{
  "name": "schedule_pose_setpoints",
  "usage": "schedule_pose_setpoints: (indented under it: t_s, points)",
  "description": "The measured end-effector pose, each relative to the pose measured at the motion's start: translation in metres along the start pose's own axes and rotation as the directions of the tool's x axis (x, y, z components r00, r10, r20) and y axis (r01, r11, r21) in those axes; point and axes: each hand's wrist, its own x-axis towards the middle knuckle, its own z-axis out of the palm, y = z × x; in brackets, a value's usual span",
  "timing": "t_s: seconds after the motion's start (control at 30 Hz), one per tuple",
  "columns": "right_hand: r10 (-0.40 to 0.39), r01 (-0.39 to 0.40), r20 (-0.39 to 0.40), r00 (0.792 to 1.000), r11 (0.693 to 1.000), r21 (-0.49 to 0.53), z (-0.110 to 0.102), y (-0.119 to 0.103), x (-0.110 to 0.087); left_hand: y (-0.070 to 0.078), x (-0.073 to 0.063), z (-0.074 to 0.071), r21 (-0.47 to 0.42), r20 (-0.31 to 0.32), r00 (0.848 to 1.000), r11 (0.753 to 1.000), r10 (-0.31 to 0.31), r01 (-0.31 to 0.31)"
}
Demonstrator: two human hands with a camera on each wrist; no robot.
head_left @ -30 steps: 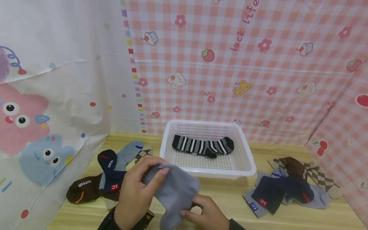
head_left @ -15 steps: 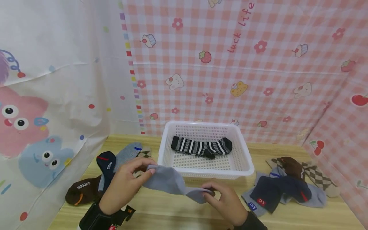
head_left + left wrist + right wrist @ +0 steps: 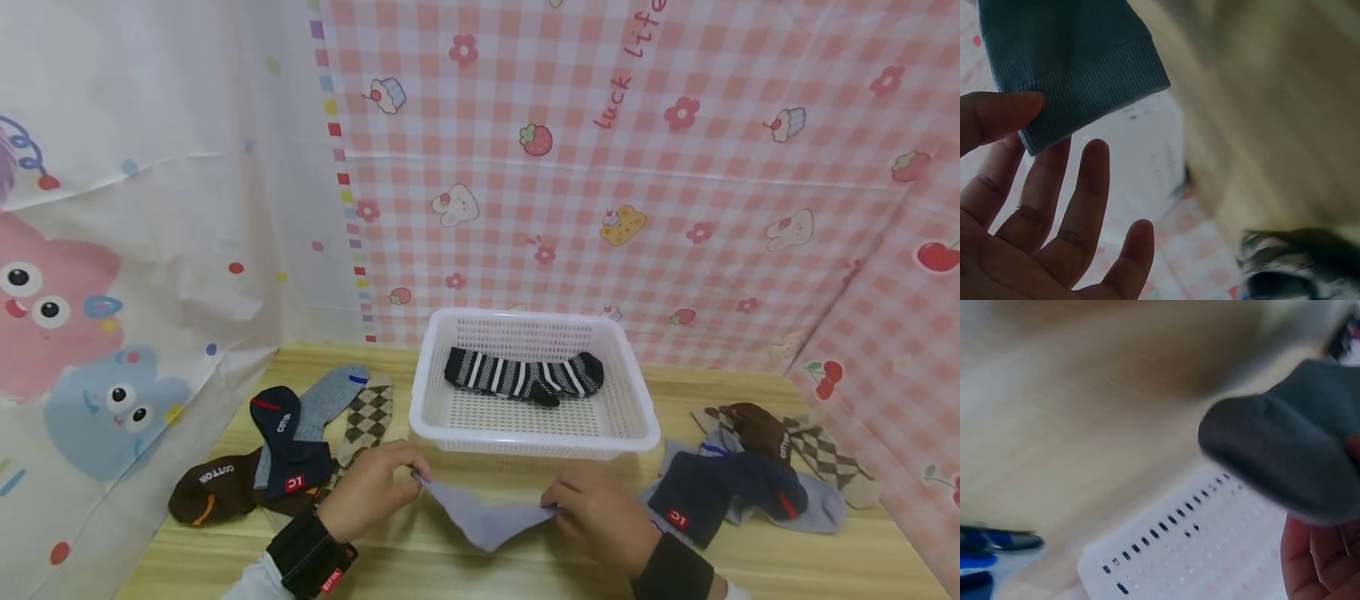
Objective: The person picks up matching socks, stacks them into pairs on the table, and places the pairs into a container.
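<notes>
A plain grey sock (image 3: 487, 521) is held between both hands above the wooden table, its middle sagging. My left hand (image 3: 372, 493) pinches the left end; in the left wrist view that is the ribbed cuff (image 3: 1094, 94), held between thumb and fingers while the other fingers spread. My right hand (image 3: 600, 512) pinches the other end. In the right wrist view the rounded toe part (image 3: 1279, 450) sticks out past the fingers, and the thumb is mostly cut off by the frame edge.
Behind the hands, a white plastic basket (image 3: 532, 443) holds black-and-white striped socks (image 3: 517, 379). Left lies a pile with brown (image 3: 217, 492), navy (image 3: 300, 467), grey-blue (image 3: 333, 400) and checked socks (image 3: 371, 417). A similar pile lies right, with navy (image 3: 697, 492) and brown socks (image 3: 757, 429).
The grey sock hung with its foot downward, then was drawn out sideways between the hands. My hands have moved apart, the right one rightward, and the sock's middle now sags lower.
</notes>
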Motion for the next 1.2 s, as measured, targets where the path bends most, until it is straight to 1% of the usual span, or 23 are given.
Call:
schedule_pose_setpoints:
  t_s: [0.03, 0.1, 0.17, 0.27, 0.33, 0.4, 0.47, 0.5, 0.53, 0.57, 0.63, 0.67, 0.73, 0.8, 0.87, 0.9, 0.97, 1.03, 1.1, 1.17, 1.2]
  points:
    - [-0.028, 0.029, 0.011, 1.000, 1.000, -0.011, 0.002, 0.000, -0.003, -0.002, 0.000, 0.002, 0.005, 0.007, 1.000, 1.000, -0.002, 0.002]
    - [-0.056, 0.057, 0.040, 0.998, 0.998, -0.011, 0.005, -0.003, -0.007, -0.006, -0.001, 0.006, 0.023, 0.019, 1.000, 1.000, -0.012, 0.012]
    - [-0.053, 0.053, 0.087, 0.995, 0.999, 0.007, 0.006, -0.008, -0.012, -0.009, -0.002, 0.009, 0.046, 0.023, 1.000, 0.999, -0.020, 0.019]
    - [-0.023, 0.017, 0.171, 0.985, 0.999, 0.037, 0.006, -0.017, -0.017, -0.014, -0.004, 0.013, 0.101, 0.026, 1.000, 0.995, -0.012, 0.010]
    - [-0.019, 0.006, 0.243, 0.970, 0.998, 0.056, 0.006, -0.020, -0.019, -0.018, -0.005, 0.016, 0.127, 0.037, 0.999, 0.992, -0.008, 0.003]
    - [-0.019, -0.008, 0.319, 0.947, 0.996, 0.085, 0.007, -0.022, -0.021, -0.021, -0.006, 0.018, 0.142, 0.058, 0.998, 0.990, -0.008, 0.000]
    - [-0.017, -0.031, 0.382, 0.924, 0.992, 0.119, 0.008, -0.023, -0.024, -0.021, -0.008, 0.021, 0.157, 0.072, 0.997, 0.987, -0.027, 0.015]
    - [-0.016, -0.039, 0.398, 0.917, 0.991, 0.131, 0.009, -0.024, -0.025, -0.020, -0.009, 0.022, 0.166, 0.070, 0.997, 0.986, -0.038, 0.026]
    - [-0.013, -0.048, 0.402, 0.915, 0.989, 0.141, 0.010, -0.024, -0.026, -0.019, -0.010, 0.023, 0.177, 0.060, 0.997, 0.984, -0.046, 0.035]
    - [-0.010, -0.050, 0.393, 0.919, 0.988, 0.143, 0.011, -0.025, -0.026, -0.016, -0.011, 0.024, 0.179, 0.046, 0.998, 0.983, -0.052, 0.043]
    - [-0.021, -0.027, 0.343, 0.939, 0.991, 0.134, 0.013, -0.027, -0.027, -0.008, -0.013, 0.027, 0.184, 0.025, 0.998, 0.982, -0.052, 0.047]
    - [-0.032, -0.006, 0.308, 0.951, 0.993, 0.121, 0.014, -0.029, -0.026, -0.003, -0.014, 0.029, 0.186, 0.019, 0.999, 0.982, -0.033, 0.029]
    - [-0.052, 0.032, 0.255, 0.966, 0.996, 0.082, 0.016, -0.031, -0.025, 0.007, -0.017, 0.034, 0.179, 0.053, 0.999, 0.984, -0.008, -0.001]
    - [-0.063, 0.056, 0.220, 0.973, 0.998, 0.039, 0.018, -0.034, -0.023, 0.015, -0.018, 0.041, 0.183, 0.116, 0.993, 0.982, 0.021, -0.042]
    - [-0.045, 0.046, 0.229, 0.972, 0.999, 0.002, 0.019, -0.035, -0.022, 0.021, -0.019, 0.048, 0.214, 0.181, 0.982, 0.973, 0.047, -0.086]
    - [-0.029, 0.034, 0.247, 0.969, 0.999, -0.016, 0.020, -0.036, -0.021, 0.023, -0.019, 0.051, 0.228, 0.216, 0.976, 0.969, 0.042, -0.092]
    - [0.020, -0.010, 0.290, 0.957, 0.999, -0.036, 0.020, -0.038, -0.021, 0.024, -0.019, 0.057, 0.256, 0.257, 0.965, 0.961, 0.040, -0.108]
    - [0.076, -0.065, 0.357, 0.931, 0.997, -0.044, 0.019, -0.039, -0.021, 0.024, -0.020, 0.060, 0.272, 0.284, 0.958, 0.956, 0.034, -0.114]
    - [0.119, -0.113, 0.408, 0.905, 0.993, -0.040, 0.018, -0.040, -0.021, 0.024, -0.020, 0.062, 0.269, 0.302, 0.953, 0.958, 0.017, -0.103]
    - [0.148, -0.155, 0.449, 0.881, 0.988, -0.022, 0.017, -0.040, -0.021, 0.023, -0.020, 0.064, 0.265, 0.307, 0.952, 0.959, 0.011, -0.096]
    - [0.151, -0.165, 0.462, 0.874, 0.986, -0.012, 0.017, -0.039, -0.022, 0.023, -0.021, 0.064, 0.269, 0.309, 0.951, 0.958, 0.008, -0.096]
